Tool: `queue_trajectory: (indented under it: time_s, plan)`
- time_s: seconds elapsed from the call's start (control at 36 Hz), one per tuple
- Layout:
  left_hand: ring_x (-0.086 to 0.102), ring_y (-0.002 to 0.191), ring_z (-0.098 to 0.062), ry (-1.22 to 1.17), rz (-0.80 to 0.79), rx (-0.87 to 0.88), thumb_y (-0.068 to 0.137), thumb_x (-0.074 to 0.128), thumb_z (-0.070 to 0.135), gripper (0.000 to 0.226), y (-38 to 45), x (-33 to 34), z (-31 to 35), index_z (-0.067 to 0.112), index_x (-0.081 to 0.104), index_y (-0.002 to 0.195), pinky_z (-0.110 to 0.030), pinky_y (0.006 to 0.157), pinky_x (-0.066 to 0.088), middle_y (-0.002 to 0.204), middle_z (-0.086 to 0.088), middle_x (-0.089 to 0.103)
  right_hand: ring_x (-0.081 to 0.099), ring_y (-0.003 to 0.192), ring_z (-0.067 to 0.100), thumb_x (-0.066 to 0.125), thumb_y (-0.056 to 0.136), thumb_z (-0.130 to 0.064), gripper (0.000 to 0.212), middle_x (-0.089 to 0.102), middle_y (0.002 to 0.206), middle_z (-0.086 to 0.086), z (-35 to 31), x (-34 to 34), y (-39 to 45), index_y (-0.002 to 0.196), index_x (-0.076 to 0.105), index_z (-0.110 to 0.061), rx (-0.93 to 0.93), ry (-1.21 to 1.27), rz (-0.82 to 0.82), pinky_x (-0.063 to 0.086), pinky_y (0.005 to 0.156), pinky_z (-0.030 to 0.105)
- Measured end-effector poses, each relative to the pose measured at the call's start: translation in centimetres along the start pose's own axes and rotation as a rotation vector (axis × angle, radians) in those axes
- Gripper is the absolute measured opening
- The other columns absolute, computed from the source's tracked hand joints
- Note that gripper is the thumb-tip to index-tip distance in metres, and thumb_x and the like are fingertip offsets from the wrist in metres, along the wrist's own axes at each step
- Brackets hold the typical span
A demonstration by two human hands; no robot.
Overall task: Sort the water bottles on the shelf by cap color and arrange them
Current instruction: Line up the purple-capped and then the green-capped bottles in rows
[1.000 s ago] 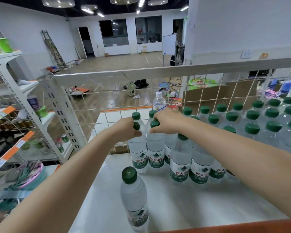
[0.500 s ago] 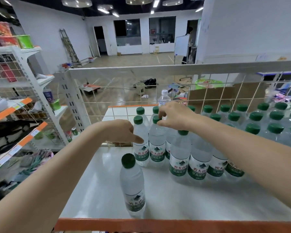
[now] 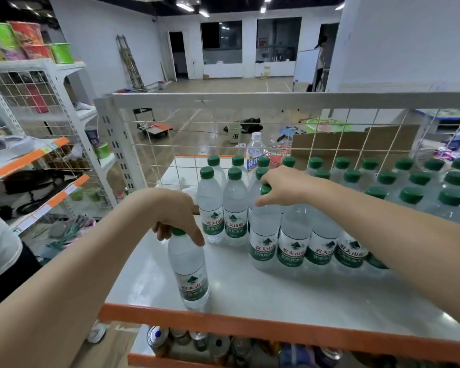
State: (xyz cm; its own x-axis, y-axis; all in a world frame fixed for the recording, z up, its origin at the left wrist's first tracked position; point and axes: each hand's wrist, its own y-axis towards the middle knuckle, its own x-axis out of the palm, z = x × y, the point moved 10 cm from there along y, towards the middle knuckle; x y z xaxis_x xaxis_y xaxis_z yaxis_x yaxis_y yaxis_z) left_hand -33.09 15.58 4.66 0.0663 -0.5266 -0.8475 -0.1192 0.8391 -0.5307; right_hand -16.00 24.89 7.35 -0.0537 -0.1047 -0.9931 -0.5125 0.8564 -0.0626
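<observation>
Several clear water bottles with green caps [image 3: 412, 195] stand in rows on the white shelf [image 3: 263, 290], filling its middle and right. One green-capped bottle [image 3: 190, 269] stands alone near the front edge. My left hand [image 3: 177, 215] is closed over its cap from above. My right hand [image 3: 284, 185] grips the green cap of a bottle [image 3: 264, 235] at the left end of the front row. A white-capped bottle [image 3: 255, 150] with a blue label stands behind the wire mesh.
A wire mesh back panel [image 3: 223, 134] bounds the shelf's far side, and an orange strip [image 3: 250, 328] runs along its front edge. Cans sit on the shelf below [image 3: 197, 341]. Another rack with cup noodles [image 3: 32, 43] stands at the left. A cardboard box [image 3: 356, 142] lies beyond the mesh.
My left hand has come back from the rear bottles and closed on the lone front bottle's cap. My right hand has shifted onto a front-row cap. The camera has tilted down.
</observation>
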Motion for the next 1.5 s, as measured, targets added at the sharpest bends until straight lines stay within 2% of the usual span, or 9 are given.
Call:
queue_trajectory:
  time_s: [0.08,0.19,0.28,0.47,0.61,0.72,0.97,1.11,1.5]
  plan:
    - [0.056,0.053,-0.019,0.003,0.006,0.006,0.078,0.075,0.038,0.039,-0.2,-0.2,0.1,0.007,0.054,0.089,-0.022,0.05,0.044,0.073,-0.01,0.064,0.032,0.054,0.017,0.067,0.084,-0.047,0.047,0.035,0.062,0.0,0.1,0.1,0.0,0.065,0.038,-0.014,-0.002,0.019,0.003,0.022,0.05,0.03]
    - [0.052,0.05,-0.017,-0.026,0.071,0.087,0.081,0.073,0.031,0.029,0.0,-0.9,0.9,0.016,0.05,0.072,-0.023,0.052,0.043,0.063,-0.004,0.059,0.035,0.054,0.016,0.068,0.083,-0.049,0.047,0.038,0.061,-0.001,0.2,0.1,0.2,0.066,0.041,-0.013,0.017,0.015,0.002,0.025,0.049,0.029]
    - [0.051,0.046,-0.014,-0.025,0.15,0.13,0.08,0.073,0.033,0.033,0.3,-1.9,1.3,0.01,0.05,0.077,-0.021,0.048,0.04,0.06,-0.001,0.058,0.043,0.055,0.014,0.066,0.082,-0.053,0.046,0.048,0.062,-0.003,0.2,-0.1,0.2,0.068,0.047,-0.014,0.031,-0.042,0.004,0.029,0.047,0.026]
    - [0.051,0.059,-0.015,-0.071,0.298,0.207,0.079,0.073,0.036,0.029,1.4,-4.1,2.6,0.014,0.054,0.081,-0.023,0.051,0.04,0.073,0.0,0.059,0.04,0.058,0.016,0.066,0.081,-0.055,0.046,0.043,0.065,-0.002,0.0,-0.1,0.1,0.073,0.048,-0.013,0.029,-0.009,-0.041,0.028,0.05,0.027]
    - [0.046,0.065,-0.013,-0.079,0.393,0.283,0.082,0.068,0.037,0.027,2.1,-5.6,5.0,0.015,0.052,0.08,-0.026,0.058,0.038,0.08,-0.001,0.055,0.045,0.061,0.014,0.067,0.084,-0.04,0.039,0.053,0.085,0.003,0.3,-1.0,-0.6,0.102,0.062,-0.006,0.02,0.116,-0.048,0.033,0.047,0.024]
    - [0.05,0.075,-0.02,-0.06,0.397,0.3,0.085,0.066,0.039,0.031,2.9,-6.0,6.6,0.01,0.057,0.093,-0.029,0.063,0.04,0.09,-0.006,0.059,0.045,0.065,0.019,0.07,0.083,-0.04,0.037,0.051,0.077,0.003,0.4,-0.7,-0.3,0.09,0.059,-0.005,0.01,0.128,-0.061,0.033,0.053,0.029]
    - [0.061,0.091,-0.025,-0.039,0.399,0.388,0.088,0.063,0.04,0.033,4.5,-5.3,8.9,0.01,0.06,0.102,-0.039,0.082,0.052,0.101,-0.008,0.066,0.045,0.072,0.02,0.069,0.082,-0.044,0.055,0.063,0.1,0.02,1.0,-0.4,-0.4,0.112,0.06,0.001,0.048,0.178,-0.065,0.035,0.062,0.031]
    - [0.06,0.088,-0.024,-0.028,0.457,0.416,0.088,0.063,0.042,0.032,4.8,-5.5,8.9,0.013,0.056,0.101,-0.041,0.082,0.052,0.098,-0.007,0.064,0.051,0.068,0.018,0.069,0.083,-0.041,0.042,0.063,0.086,0.005,0.9,-0.4,-0.7,0.102,0.06,-0.005,0.044,0.193,-0.065,0.036,0.056,0.029]
    - [0.057,0.09,-0.028,0.017,0.505,0.431,0.09,0.059,0.04,0.033,4.9,-5.4,9.0,0.01,0.052,0.103,-0.038,0.078,0.05,0.103,-0.011,0.062,0.052,0.067,0.017,0.068,0.085,-0.04,0.034,0.063,0.081,0.004,0.6,-0.1,-0.6,0.094,0.059,-0.008,0.037,0.186,-0.08,0.037,0.055,0.028]
